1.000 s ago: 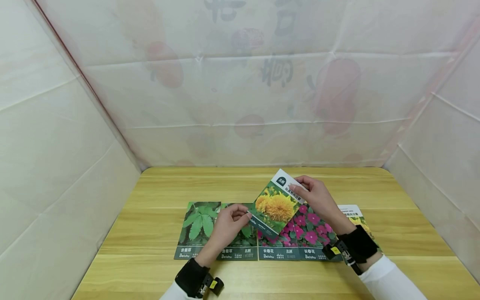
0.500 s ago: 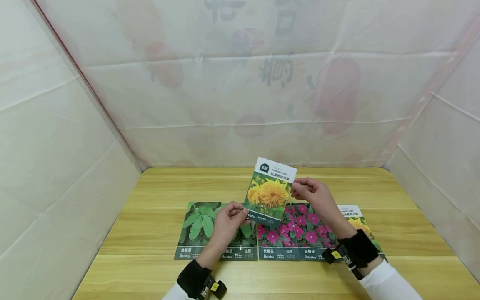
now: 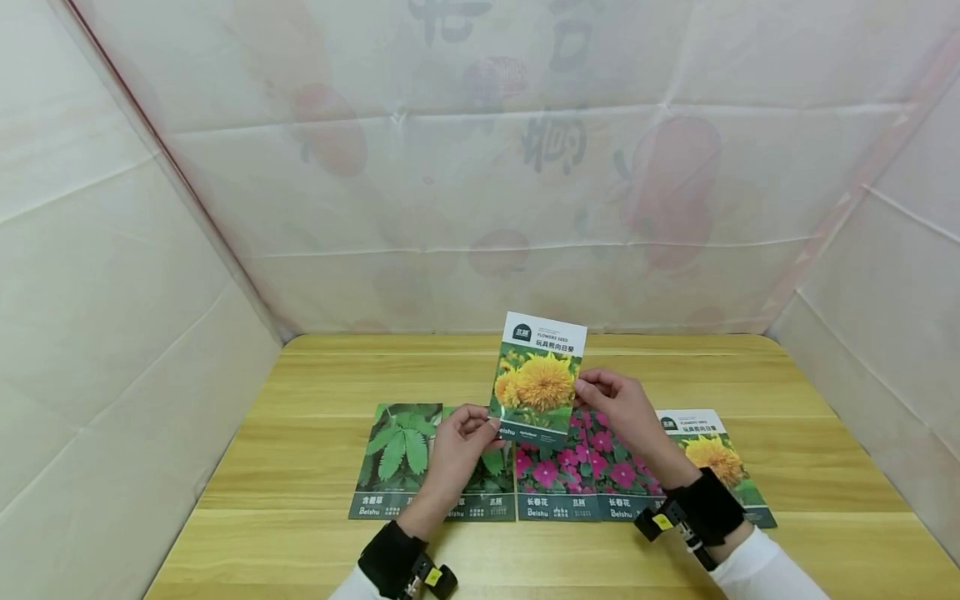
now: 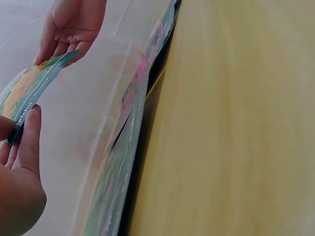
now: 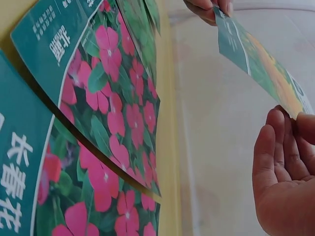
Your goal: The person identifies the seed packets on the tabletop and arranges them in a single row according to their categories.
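Observation:
A seed packet (image 3: 538, 379) with yellow, shaggy sunflowers on its front is held up above the table, leaning slightly. My left hand (image 3: 453, 442) pinches its lower left corner between thumb and fingers. On the right edge, my right hand (image 3: 626, 412) grips it the same way, as the right wrist view also shows, fingers (image 5: 283, 147) behind and thumb in front. Beneath lie a row of packets: two with green leaves (image 3: 397, 450), two with pink flowers (image 3: 622, 475), and another sunflower packet (image 3: 716, 462) at the right end. My hands and the raised packet partly cover the row.
The wooden table (image 3: 300, 467) extends on both sides and in front of the row. Pale fabric walls (image 3: 480, 283) enclose it at the back and sides. Each wrist wears a black strap (image 3: 388, 557) with a small camera.
The raised packet has turned from a steep slant to nearly upright and shifted left and up. My right hand has gone from its top corner down to its right edge.

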`<state>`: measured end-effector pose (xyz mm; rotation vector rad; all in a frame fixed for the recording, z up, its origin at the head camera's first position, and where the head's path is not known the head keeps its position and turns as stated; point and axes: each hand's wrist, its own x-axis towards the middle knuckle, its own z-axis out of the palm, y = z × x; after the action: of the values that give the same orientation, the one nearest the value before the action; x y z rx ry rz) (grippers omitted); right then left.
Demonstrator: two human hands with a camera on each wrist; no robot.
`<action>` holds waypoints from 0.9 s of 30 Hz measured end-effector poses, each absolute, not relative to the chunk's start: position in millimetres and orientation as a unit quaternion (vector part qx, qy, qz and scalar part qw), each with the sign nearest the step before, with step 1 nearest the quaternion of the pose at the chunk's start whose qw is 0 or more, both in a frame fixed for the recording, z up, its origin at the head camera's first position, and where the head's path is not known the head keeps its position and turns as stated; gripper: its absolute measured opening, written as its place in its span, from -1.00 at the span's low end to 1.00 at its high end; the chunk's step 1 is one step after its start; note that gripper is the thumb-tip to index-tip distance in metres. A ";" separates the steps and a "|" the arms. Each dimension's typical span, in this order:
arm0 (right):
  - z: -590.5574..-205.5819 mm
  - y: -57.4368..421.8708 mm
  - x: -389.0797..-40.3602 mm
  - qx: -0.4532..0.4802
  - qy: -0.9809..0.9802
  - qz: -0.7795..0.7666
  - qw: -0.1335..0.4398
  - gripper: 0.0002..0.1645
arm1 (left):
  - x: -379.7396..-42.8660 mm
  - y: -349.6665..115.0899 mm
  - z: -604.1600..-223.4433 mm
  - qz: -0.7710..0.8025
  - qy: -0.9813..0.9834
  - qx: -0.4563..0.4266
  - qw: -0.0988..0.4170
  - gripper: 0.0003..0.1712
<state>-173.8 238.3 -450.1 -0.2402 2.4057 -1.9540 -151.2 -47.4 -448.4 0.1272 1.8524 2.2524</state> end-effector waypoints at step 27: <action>-423.6 291.3 -155.6 0.020 0.839 -0.543 -0.033 -0.37 | -156.1 -76.7 -465.0 0.721 0.666 0.155 0.110 -0.34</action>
<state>-155.6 291.3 -423.6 0.0653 2.6918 -1.7434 -156.1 -76.7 -465.0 0.4551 1.9576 2.1187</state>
